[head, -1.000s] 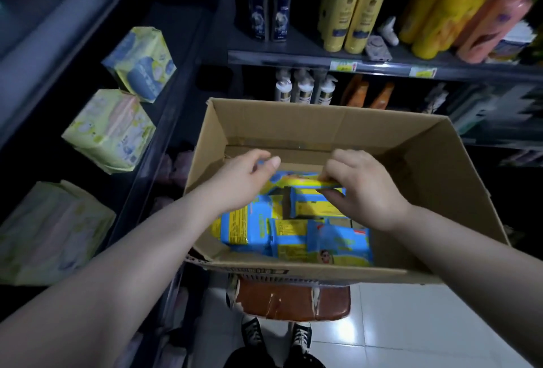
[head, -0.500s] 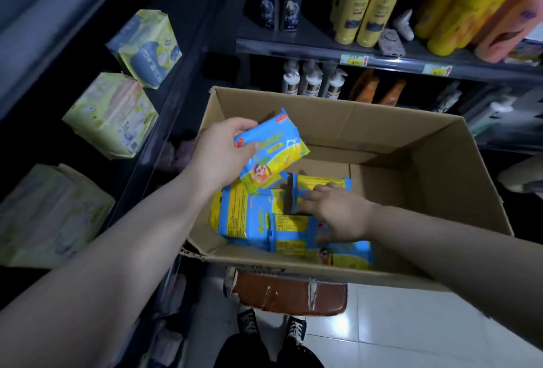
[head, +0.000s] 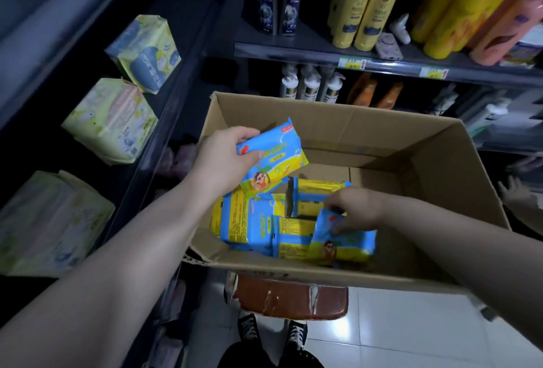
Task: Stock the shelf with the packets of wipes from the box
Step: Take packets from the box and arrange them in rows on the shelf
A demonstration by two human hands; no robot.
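Since 0.5 s ago your right hand [head: 355, 209] has gone from lying flat over the stock to pinching the top corner of a second pkt [head: 343, 243]. That pkt now stands tipped up near the front wall of the box [head: 338, 115], its lower edge down among the others. Your left hand [head: 226, 162] has barely shifted. It holds the first pkt [head: 276, 162] as before, thumb across the face and fingers behind, above the box's left side and touching nothing else.

Hands: both clamped, one pkt each; neither free.

Stock: several loose pkts [head: 249, 220] lie flat on the box floor, left and centre; exact no. not readable. Box sits on a brown stool [head: 288, 297]. Target shelf [head: 191, 32] is to your left w/ pale tissue packs [head: 111, 121] on it. No blue-yellow wipes visible there.

Assessment: pick phase nearly done, two pkts per trip. None placed in view, so the task looks early. Next step, in my judgement: lift the right pkt clear of the wall, then swing both left. Risk: the corner pinch is thin, so the pkt may swing or slip. Recommend a fuller grip before you move.
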